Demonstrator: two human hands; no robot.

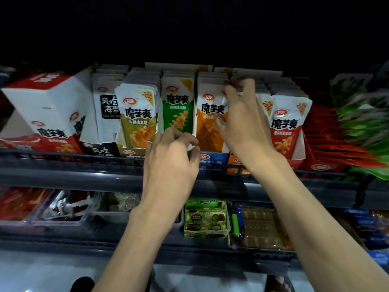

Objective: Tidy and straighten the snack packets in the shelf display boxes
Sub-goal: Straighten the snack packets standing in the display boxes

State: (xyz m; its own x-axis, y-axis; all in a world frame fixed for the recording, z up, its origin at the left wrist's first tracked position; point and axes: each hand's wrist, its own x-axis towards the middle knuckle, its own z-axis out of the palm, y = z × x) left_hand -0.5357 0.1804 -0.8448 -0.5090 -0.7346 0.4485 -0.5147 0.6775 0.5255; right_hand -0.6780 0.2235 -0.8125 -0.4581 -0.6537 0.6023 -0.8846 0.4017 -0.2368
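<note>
Two bare forearms are reaching up from the bottom of the view toward a dark shelf. Below them, on the lower shelf, a small green carton (pixel 205 220) is sitting beside a green and a blue lighter (pixel 237 222), its print too blurred to read.

The left hand (pixel 171 163) is hovering at the front lip of the upper shelf (pixel 63 169), fingers curled loosely inward just before the green packets (pixel 177 108); whether the fingertips are pinching anything cannot be told.

The right hand (pixel 242 123) is reaching higher, its fingers spread and hooked over the top edges of the orange packets (pixel 208 114), thumb pressing the front packet's face, so it is grasping that row.

All packets are standing upright in open display boxes along the upper shelf. From left: a tilted white and red box (pixel 48 110) reading 魔芋爽, black-and-white packets (pixel 106 106) reading 风吃海带, olive packets (pixel 137 114), then green, orange and red packets (pixel 287 123), each showing 魔芋爽 under a red oval logo, with a yellow "20%" corner flash on several. Farther right, red and green bags (pixel 357 131) are blurring together.
</note>
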